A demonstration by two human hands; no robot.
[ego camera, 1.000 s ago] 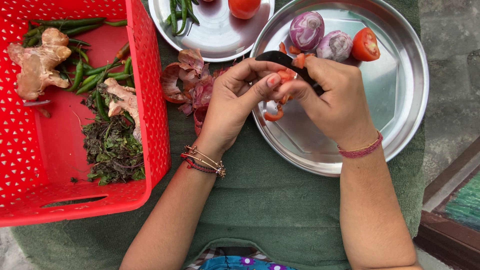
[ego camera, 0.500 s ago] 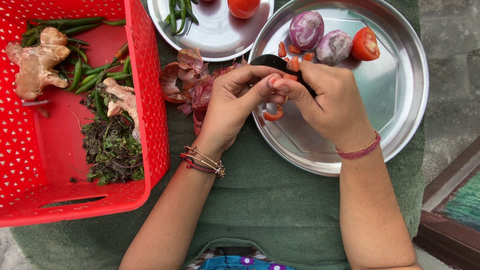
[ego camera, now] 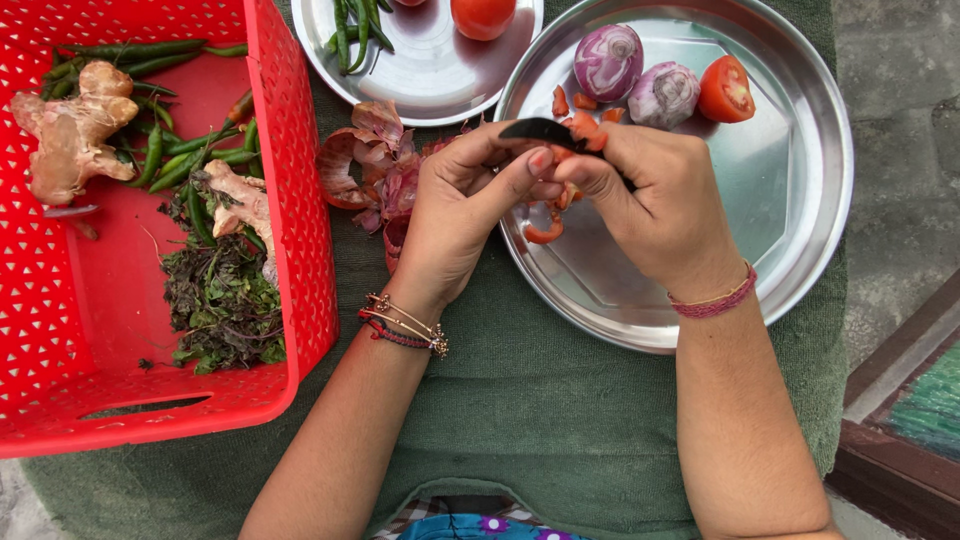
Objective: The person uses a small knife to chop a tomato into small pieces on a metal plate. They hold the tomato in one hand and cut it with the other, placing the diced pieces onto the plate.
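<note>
Both hands meet over the near-left rim of a large steel plate [ego camera: 790, 200]. My right hand [ego camera: 655, 200] grips a dark-bladed knife [ego camera: 545, 130], whose blade points left above the fingers. My left hand [ego camera: 460, 215] pinches a piece of tomato [ego camera: 568, 190] against the blade, and most of that piece is hidden by fingers. A cut tomato slice [ego camera: 545, 232] lies on the plate just under the hands. At the far side of the plate sit two peeled purple onions [ego camera: 607, 60] and a tomato half [ego camera: 725, 88].
A smaller steel plate [ego camera: 430, 70] behind holds green chillies [ego camera: 350, 30] and a whole tomato [ego camera: 483, 15]. Onion peels [ego camera: 365, 160] lie on the green cloth [ego camera: 520, 400]. A red plastic basket [ego camera: 300, 200] at left holds ginger [ego camera: 65, 135], chillies and dark herbs [ego camera: 220, 300].
The hands have closed tighter around the tomato piece, and less of it shows between the fingers. The knife blade now sits a little higher over the fingers. Nothing else has moved.
</note>
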